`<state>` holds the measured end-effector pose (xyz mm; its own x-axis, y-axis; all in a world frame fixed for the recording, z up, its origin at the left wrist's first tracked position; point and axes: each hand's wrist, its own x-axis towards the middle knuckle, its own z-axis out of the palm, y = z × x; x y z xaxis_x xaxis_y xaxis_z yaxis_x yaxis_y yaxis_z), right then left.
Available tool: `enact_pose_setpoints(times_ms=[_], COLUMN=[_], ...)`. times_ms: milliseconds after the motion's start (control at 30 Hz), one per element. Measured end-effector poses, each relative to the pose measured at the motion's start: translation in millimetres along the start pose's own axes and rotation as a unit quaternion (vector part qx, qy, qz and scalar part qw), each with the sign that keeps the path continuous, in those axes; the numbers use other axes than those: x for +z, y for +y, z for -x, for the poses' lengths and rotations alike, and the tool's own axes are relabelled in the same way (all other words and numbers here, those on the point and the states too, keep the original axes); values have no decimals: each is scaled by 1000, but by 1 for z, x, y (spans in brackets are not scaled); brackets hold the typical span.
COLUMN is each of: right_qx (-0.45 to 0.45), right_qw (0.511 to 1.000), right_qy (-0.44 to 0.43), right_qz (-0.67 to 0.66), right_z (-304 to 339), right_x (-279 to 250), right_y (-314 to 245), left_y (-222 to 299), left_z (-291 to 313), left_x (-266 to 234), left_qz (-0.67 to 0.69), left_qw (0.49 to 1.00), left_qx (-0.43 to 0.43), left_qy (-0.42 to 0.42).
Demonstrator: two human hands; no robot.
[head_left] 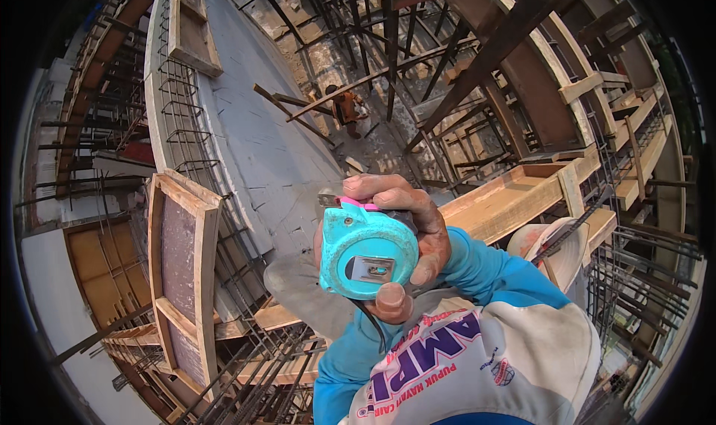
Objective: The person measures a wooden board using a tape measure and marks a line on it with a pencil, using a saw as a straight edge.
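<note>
A turquoise tape measure [373, 250] is held up close in front of me. It has a pink button [358, 203], a scuffed round case and a dark strap hanging below. My right hand [421, 220] grips it from the right, fingers curled over its top and side. The blue sleeve of that arm comes in from the right. My left hand [317, 244] is mostly hidden behind the case; only a sliver of skin shows at its left edge. The left blue sleeve rises from below toward it. Which hand the fingertip under the case belongs to, I cannot tell.
Below to the left runs a sloping grey concrete surface [261, 127] beside a rebar cage [186, 119]. Wooden formwork panels [179, 276] stand at left, and a timber trough [514, 201] lies at right. A person in orange [345, 108] is on the lower level among props.
</note>
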<state>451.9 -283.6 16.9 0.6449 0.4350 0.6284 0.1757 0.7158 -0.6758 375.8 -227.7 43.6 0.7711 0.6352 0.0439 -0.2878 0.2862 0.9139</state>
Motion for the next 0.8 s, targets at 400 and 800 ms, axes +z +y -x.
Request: enact_pose_setpoints(times_ms=[400, 800], right_qx=[471, 468], right_qw=[843, 799], right_qy=[230, 364], right_qz=[-120, 99], right_z=[131, 170], right_x=[-8, -58], right_y=[-22, -85], left_y=[-44, -86], left_z=[48, 73], left_x=[-81, -76], left_qz=[-434, -171], left_qw=[860, 880], left_qx=[128, -200], left_qy=[-235, -395])
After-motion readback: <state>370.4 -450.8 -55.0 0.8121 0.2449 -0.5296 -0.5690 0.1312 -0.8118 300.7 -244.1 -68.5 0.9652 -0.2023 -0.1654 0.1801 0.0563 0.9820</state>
